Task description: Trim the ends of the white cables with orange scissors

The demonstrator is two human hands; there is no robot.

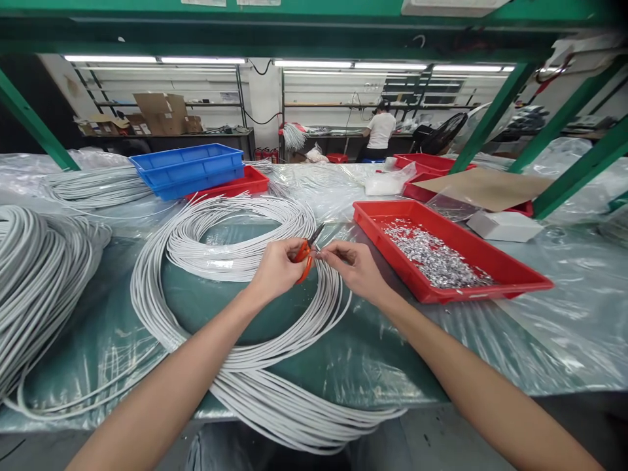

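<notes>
Orange-handled scissors (305, 259) are gripped in my left hand (278, 267), their dark blades pointing up and to the right. My right hand (357, 267) is closed in a pinch just right of the scissors; what sits between its fingertips is too small to name. Both hands meet above the right side of a large coil of white cable (150, 288) lying on the green table. A second white loop (196, 252) overlaps its upper part, and loose cable ends fan out toward the table's front edge.
Right of my hands stands a red tray (505, 268) of small silvery pieces. A thick cable bundle (44, 288) lies at the left. Blue trays (189, 170) sit behind the coil. Green frame bars rise on both sides. A person (379, 131) is in the background.
</notes>
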